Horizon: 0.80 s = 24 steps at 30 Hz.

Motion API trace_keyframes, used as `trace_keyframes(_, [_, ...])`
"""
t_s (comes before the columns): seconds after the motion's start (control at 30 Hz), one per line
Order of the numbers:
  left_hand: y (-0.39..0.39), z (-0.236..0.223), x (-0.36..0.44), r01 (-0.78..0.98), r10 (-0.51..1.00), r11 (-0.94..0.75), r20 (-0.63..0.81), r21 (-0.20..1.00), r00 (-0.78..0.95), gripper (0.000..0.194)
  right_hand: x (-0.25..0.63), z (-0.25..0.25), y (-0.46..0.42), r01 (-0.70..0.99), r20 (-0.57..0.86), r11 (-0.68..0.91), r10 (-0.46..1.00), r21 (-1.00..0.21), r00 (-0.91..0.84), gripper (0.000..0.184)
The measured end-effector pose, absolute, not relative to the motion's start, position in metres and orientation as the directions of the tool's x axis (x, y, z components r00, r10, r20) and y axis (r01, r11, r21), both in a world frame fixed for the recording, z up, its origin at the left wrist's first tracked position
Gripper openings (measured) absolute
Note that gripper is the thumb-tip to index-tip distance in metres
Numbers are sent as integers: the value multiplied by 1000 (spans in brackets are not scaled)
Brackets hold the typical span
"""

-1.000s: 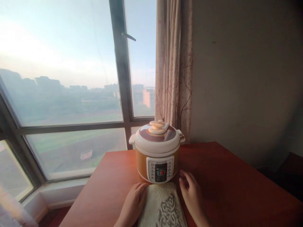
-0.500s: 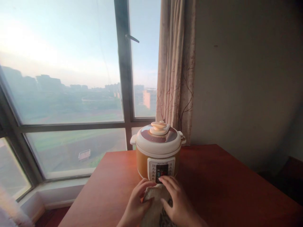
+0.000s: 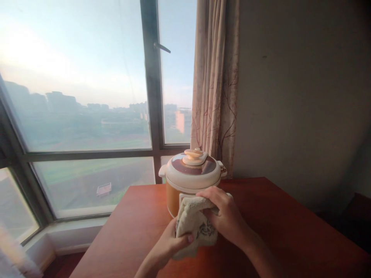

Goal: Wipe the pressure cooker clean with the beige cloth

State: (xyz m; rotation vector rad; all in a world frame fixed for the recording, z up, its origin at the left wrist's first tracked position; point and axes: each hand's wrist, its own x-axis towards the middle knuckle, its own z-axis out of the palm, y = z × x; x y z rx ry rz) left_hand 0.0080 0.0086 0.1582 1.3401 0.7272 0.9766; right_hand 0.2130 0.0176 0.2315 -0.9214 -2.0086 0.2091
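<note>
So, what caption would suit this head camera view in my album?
Left hand and right hand hold a patterned towel before a lidded cooker on a table by a window.

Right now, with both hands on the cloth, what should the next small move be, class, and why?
I would probably gather the cloth into the right hand: that hand grips its upper right, the left hand grips its left side, and the lower part hangs loose in front of the cooker.
</note>
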Motion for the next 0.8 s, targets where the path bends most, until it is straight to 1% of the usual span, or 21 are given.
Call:
trace_keyframes(0.13, [12, 179, 16, -177, 959, -20, 69, 984, 276, 50, 210, 244, 36, 641, 770, 693, 591, -331, -242, 36])
trace_keyframes(0.2, [12, 195, 23, -262, 976, -6, 63, 965, 211, 46, 206, 244, 39, 673, 822, 684, 533, -280, -201, 40])
trace_keyframes(0.3, [10, 220, 31, -402, 990, 14, 45, 915, 137, 48, 199, 241, 27, 682, 857, 690, 483, -244, -182, 50])
trace_keyframes(0.37, [10, 235, 33, -466, 997, 27, 12, 884, 81, 47, 194, 237, 10, 669, 835, 705, 500, -238, -231, 62])
trace_keyframes(0.43, [10, 249, 34, -513, 998, 41, -17, 858, 53, 46, 188, 234, -8, 657, 787, 715, 539, -239, -300, 81])
trace_keyframes(0.47, [10, 256, 34, -534, 997, 58, -27, 844, 66, 46, 186, 232, -16, 658, 765, 713, 558, -244, -321, 93])
trace_keyframes(0.53, [11, 270, 35, -569, 987, 129, -47, 812, 156, 49, 182, 231, -25, 666, 744, 701, 582, -255, -328, 113])
trace_keyframes(0.57, [10, 277, 36, -580, 976, 167, -50, 797, 212, 51, 182, 232, -27, 671, 743, 694, 587, -259, -321, 120])
trace_keyframes(0.6, [9, 284, 37, -584, 964, 194, -43, 788, 262, 54, 182, 232, -26, 675, 746, 691, 587, -258, -315, 122])
trace_keyframes(0.67, [6, 297, 38, -578, 948, 186, 10, 795, 318, 60, 185, 232, -21, 675, 752, 698, 574, -241, -325, 115])
trace_keyframes(0.73, [2, 307, 40, -562, 933, 132, 90, 817, 349, 64, 188, 230, -12, 665, 772, 708, 553, -237, -313, 99])
trace_keyframes(0.8, [-1, 312, 41, -546, 910, 96, 150, 832, 388, 68, 190, 227, -3, 632, 808, 718, 539, -293, -238, 88])
